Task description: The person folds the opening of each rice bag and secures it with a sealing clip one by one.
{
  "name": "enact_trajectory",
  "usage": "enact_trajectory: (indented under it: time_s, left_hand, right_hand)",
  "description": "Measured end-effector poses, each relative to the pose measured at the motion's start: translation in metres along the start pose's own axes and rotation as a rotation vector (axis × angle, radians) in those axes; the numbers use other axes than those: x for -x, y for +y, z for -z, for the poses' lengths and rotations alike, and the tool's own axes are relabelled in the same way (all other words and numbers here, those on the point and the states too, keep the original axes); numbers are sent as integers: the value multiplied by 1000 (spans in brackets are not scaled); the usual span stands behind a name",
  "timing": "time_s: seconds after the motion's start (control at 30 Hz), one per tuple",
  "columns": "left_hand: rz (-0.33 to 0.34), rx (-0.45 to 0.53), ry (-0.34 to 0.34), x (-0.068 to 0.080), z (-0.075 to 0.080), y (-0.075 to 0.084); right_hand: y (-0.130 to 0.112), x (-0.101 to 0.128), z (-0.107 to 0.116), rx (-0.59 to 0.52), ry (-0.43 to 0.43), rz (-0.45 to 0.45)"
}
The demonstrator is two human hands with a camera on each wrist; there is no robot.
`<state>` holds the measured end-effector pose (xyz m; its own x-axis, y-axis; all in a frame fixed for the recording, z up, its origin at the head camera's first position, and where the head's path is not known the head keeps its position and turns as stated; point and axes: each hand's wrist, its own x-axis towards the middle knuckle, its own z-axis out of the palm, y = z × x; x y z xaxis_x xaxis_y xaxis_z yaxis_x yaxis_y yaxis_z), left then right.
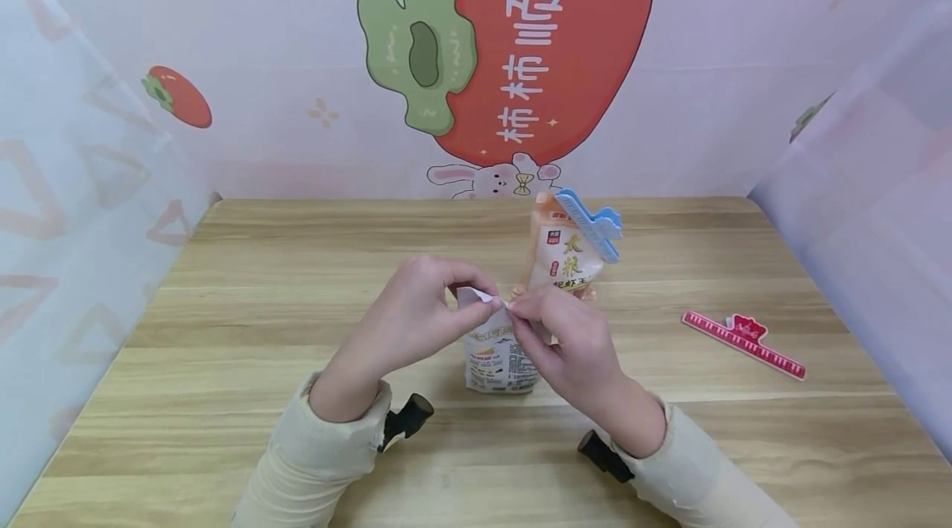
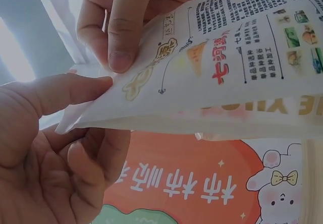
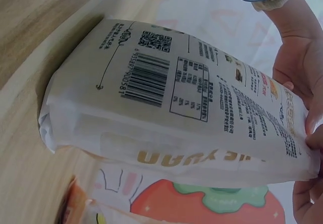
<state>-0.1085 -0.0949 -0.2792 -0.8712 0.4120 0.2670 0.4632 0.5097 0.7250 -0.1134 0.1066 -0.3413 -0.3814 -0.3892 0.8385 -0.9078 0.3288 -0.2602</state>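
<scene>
Nearest the camera, the left hand (image 1: 416, 309) and right hand (image 1: 568, 338) meet over the top edge of a white snack bag (image 1: 497, 359) that stands upright on the tabletop (image 1: 223, 363), near its middle. Both hands are clamped on the bag's mouth: the left wrist view shows the left thumb (image 2: 60, 93) pressed along the top corner and the other hand's fingers (image 2: 118, 32) pinching the printed face just beside it. To do this well, the pinch should keep the two layers of film flat and lined up, pressing evenly along the edge so the bag does not tip. Whether the mouth is open or sealed is hard to tell, since the fingers cover it. Just behind stands an orange bag (image 1: 563, 259) with a blue clip (image 1: 591, 224) across its top. Farther right lies a red clip (image 1: 744, 340), well apart.
</scene>
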Motion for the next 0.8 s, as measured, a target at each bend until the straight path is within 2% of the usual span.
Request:
enact_trajectory:
  time_s: [0.27, 0.67, 0.8]
  left_hand:
    - [15, 115, -72, -1, 3, -6]
    - [20, 77, -41, 0, 1, -2]
    - [23, 68, -46, -1, 1, -2]
  right_hand:
    - [1, -3, -1, 61, 54, 113]
    - [2, -2, -1, 83, 49, 133]
    - [3, -1, 1, 76, 10, 117]
